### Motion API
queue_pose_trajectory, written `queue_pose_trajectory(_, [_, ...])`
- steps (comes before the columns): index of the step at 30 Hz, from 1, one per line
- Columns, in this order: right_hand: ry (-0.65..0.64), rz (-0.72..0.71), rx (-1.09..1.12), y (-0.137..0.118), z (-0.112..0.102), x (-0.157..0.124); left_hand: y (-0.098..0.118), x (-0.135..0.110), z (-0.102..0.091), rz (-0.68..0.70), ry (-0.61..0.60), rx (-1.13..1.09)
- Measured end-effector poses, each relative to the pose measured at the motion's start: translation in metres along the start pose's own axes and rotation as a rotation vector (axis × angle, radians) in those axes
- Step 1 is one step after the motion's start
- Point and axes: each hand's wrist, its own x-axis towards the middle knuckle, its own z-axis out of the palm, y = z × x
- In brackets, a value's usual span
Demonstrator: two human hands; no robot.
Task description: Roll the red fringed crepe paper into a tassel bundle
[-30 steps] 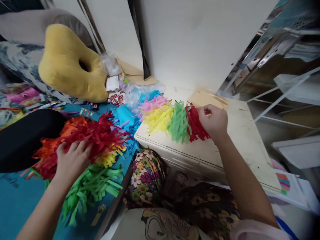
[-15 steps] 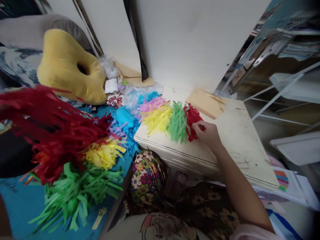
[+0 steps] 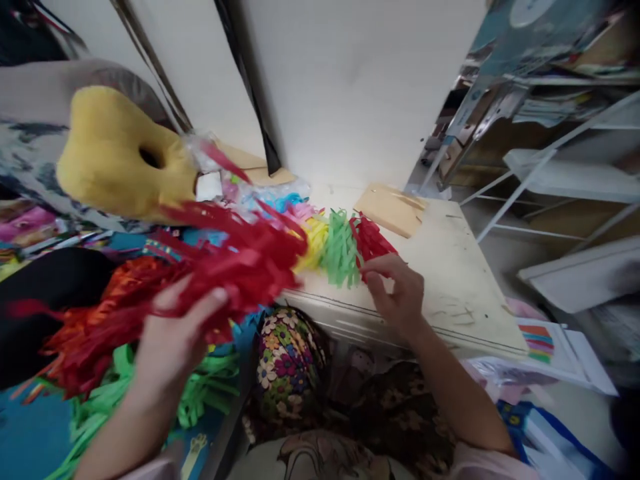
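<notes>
My left hand (image 3: 183, 317) is raised at the left, its fingers closed round a bunch of red fringe (image 3: 240, 267) blurred by motion. My right hand (image 3: 397, 290) is over the cream tabletop, thumb and forefinger pinched at the lower edge of a small red fringe piece (image 3: 373, 239). Touching that piece on its left is a green fringe (image 3: 341, 250), then a yellow fringe (image 3: 315, 241) and a pink one, partly hidden by the raised red bunch. Below my left hand lie more green fringe (image 3: 213, 387) and orange-red fringe (image 3: 125, 287) on a blue surface.
A flat tan piece (image 3: 393, 210) lies on the cream table (image 3: 450, 280) near the white wall panel. A yellow cushion (image 3: 115, 160) sits at the back left, beside plastic bags. White shelving (image 3: 560, 173) stands at the right. A flower-patterned round thing (image 3: 283, 367) is below the table edge.
My left hand has come into view, lifting red fringe up and to the right from the heap. My right hand has shifted to the lower left edge of the small red piece. The view has turned slightly.
</notes>
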Motion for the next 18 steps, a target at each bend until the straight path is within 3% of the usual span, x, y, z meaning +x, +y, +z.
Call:
queue_pose_trajectory(3, [-0.123,0.044,0.180,-0.027,-0.009,-0.012,-0.024,-0.026,0.027,-0.252,-0.101,-0.150])
queue_pose_trajectory(7, [-0.162,0.267,0.202,-0.037,-0.027,-0.029,-0.051,-0.051,0.053,-0.494,-0.227,-0.263])
queue_pose_trajectory(10, [-0.215,0.415,0.243,-0.038,-0.043,-0.039,-0.063,-0.066,0.063,-0.542,-0.263,-0.292])
queue_pose_trajectory(12, [-0.198,0.427,0.175,-0.038,-0.053,-0.044,-0.069,-0.075,0.067,-0.557,-0.255,-0.281])
queue_pose_trajectory(15, [-0.066,0.310,-0.062,-0.040,-0.063,-0.046,-0.080,-0.088,0.071,-0.541,-0.310,-0.261])
queue_pose_trajectory(18, [-0.140,0.189,-0.216,-0.042,-0.069,-0.045,-0.092,-0.097,0.071,-0.474,-0.481,-0.192])
